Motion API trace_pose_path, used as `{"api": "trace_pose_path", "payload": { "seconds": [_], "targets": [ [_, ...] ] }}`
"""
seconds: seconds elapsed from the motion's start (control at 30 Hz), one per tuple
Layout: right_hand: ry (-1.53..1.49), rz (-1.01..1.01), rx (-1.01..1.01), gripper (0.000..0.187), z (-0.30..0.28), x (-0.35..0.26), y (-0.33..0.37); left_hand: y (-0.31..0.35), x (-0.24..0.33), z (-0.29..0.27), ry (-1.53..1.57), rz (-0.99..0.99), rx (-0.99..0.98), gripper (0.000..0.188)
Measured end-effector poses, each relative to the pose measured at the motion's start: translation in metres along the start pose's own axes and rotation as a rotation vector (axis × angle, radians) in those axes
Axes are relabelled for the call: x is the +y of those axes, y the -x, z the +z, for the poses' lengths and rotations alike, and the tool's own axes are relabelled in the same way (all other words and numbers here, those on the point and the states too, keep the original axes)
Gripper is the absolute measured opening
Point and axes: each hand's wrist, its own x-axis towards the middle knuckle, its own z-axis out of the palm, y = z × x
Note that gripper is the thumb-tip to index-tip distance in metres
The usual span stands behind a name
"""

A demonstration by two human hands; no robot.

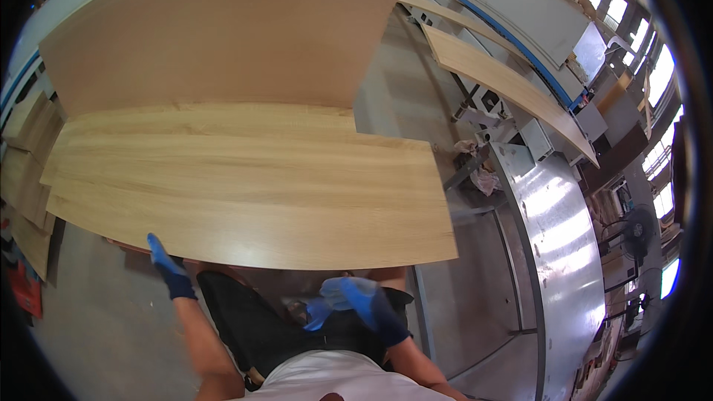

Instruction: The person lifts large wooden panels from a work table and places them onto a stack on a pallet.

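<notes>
A large pale wood-grain board (252,186) lies flat in front of me, its curved-looking near edge close to my body. My left hand (167,266), in a blue glove with a dark blue cuff, is at the left part of that edge. It shows edge-on with its fingers stretched out, the tip overlapping the board. My right hand (356,303), gloved the same way, is over my lap just below the near edge. Its fingers and thumb are apart and somewhat blurred, with nothing visible held. A small blurred greyish thing (295,310) shows beside its thumb; its kind is unclear.
Beyond the board rises a broad brownish panel (223,37). On the right stand a shiny metal-topped table (557,245) and a long narrow wood-grain plank (505,82) on a machine frame. Stacked boards (30,156) are at the left, near a red object (24,289). A black fan (637,230) stands far right.
</notes>
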Motion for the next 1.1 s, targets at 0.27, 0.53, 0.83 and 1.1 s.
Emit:
{"api": "trace_pose_path", "payload": {
  "seconds": [0.27,0.53,0.83,1.1],
  "targets": [
    [1.214,-0.768,0.990,0.036,-0.114,-0.047,-0.115,-0.121,-0.019,-0.002,-0.510,0.128,0.232,0.056],
    [0.810,-0.327,0.438,0.042,-0.083,-0.041,-0.190,-0.246,0.001,-0.033,-1.098,0.403,0.426,0.065],
    [0.950,-0.379,0.534,0.037,-0.060,-0.028,-0.194,-0.237,0.022,-0.019,-1.115,0.261,0.333,0.068],
    [0.761,-0.380,0.394,0.037,-0.039,-0.024,-0.218,-0.313,0.065,-0.100,-0.825,0.142,0.314,0.072]
  ]
}}
